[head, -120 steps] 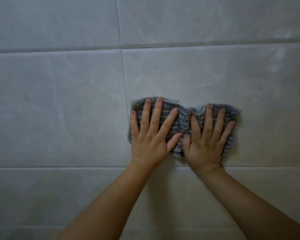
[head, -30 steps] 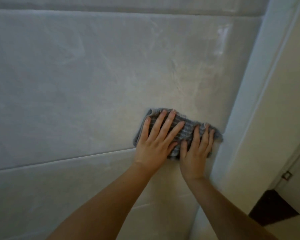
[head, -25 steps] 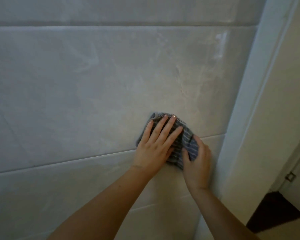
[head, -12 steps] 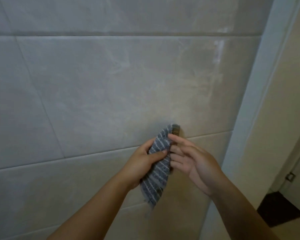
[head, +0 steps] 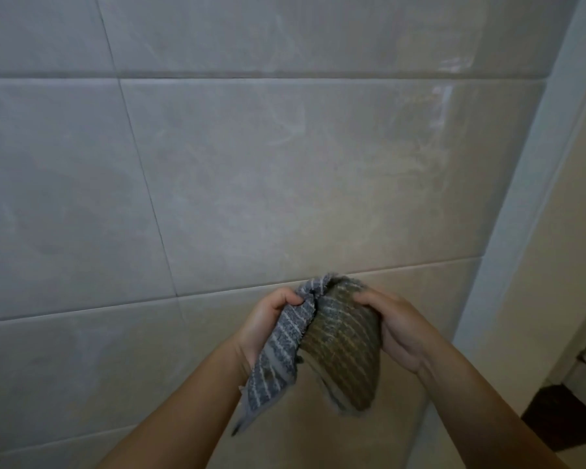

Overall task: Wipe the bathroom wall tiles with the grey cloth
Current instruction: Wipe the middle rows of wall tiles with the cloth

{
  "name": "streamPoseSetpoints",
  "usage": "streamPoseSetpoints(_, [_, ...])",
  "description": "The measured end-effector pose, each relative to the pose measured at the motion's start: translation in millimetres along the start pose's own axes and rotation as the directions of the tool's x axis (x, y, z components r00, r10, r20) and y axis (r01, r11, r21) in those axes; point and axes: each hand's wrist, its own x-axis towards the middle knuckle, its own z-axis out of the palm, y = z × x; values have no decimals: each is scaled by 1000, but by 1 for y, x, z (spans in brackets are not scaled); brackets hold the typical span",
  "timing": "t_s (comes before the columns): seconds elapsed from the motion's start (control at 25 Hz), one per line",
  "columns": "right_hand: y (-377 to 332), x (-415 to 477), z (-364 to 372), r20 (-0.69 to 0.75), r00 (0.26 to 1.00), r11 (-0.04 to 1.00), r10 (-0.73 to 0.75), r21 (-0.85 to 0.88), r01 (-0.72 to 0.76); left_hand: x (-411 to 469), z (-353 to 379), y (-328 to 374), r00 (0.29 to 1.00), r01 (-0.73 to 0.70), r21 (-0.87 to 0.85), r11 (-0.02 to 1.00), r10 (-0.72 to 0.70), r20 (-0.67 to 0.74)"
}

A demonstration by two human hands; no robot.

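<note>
Your left hand (head: 268,324) and right hand (head: 398,328) hold the grey cloth (head: 322,343) between them, off the wall tiles (head: 251,170), at about five o'clock in the view. The left fingers (head: 286,298) are curled together and clamped on the cloth's upper left edge. The right fingers are folded around its upper right side, thumb on top, clamped on the fabric too. The cloth hangs down in two striped folds: a grey one under your left palm, a browner one by your right. The tiles fill the view from nine to one o'clock, with faint streaks. A pale door frame (head: 535,198) runs down at three o'clock.
</note>
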Motion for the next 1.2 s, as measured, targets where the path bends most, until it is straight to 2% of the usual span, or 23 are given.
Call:
streamPoseSetpoints(0.08, [-9,0,-1,-116,992,997,-40,-64,33,0,-6,-8,989,36,198,979,-7,-145])
streamPoseSetpoints(0.16, [-15,0,0,-108,994,993,-29,-115,16,4,-9,-19,929,-72,468,881,230,-290])
streamPoseSetpoints(0.2, [-16,0,4,-89,996,989,-22,-149,8,4,-8,-23,892,-165,548,820,361,-273])
streamPoseSetpoints(0.24, [-16,-1,8,-71,997,984,-19,-179,6,3,-5,-24,892,-243,561,792,410,-192])
streamPoseSetpoints(0.32, [-15,0,12,-35,999,976,-27,-217,19,0,3,-26,945,-287,498,819,327,7])
streamPoseSetpoints(0.36, [-15,-1,13,-11,1000,977,-29,-212,26,1,5,-27,955,-282,488,826,291,59])
streamPoseSetpoints(0.52, [-24,-6,3,79,996,990,-48,-127,58,2,4,-27,964,-260,539,801,250,93])
streamPoseSetpoints(0.64, [-35,-6,-18,98,992,989,-74,-120,86,-4,-12,-19,977,-214,616,758,161,141])
streamPoseSetpoints(0.72, [-44,-8,-35,103,993,973,-63,-216,84,-12,-20,-7,980,-197,718,668,163,116])
streamPoseSetpoints(0.8, [-52,-12,-49,82,995,864,-60,-495,93,-20,-25,9,955,-226,835,501,283,89])
streamPoseSetpoints(0.88, [-59,-9,-63,0,995,664,-104,-744,69,-21,-29,23,902,-236,914,330,423,80])
streamPoseSetpoints(0.96, [-61,-1,-73,-50,983,514,-178,-857,49,-19,-23,26,833,-173,976,130,548,74])
streamPoseSetpoints(1.04, [-51,13,-77,-85,956,283,-281,-959,-2,-8,-15,22,659,-49,981,-186,732,172])
streamPoseSetpoints(1.08, [-44,20,-76,-120,924,174,-362,-983,-59,-2,-11,17,575,33,958,-284,790,214])
streamPoseSetpoints(1.12, [-37,24,-73,-171,872,134,-459,-983,-122,4,-7,12,499,111,951,-290,843,199])
streamPoseSetpoints(1.2, [-24,34,-62,-268,748,184,-608,-963,-195,14,2,5,435,220,969,-112,900,5])
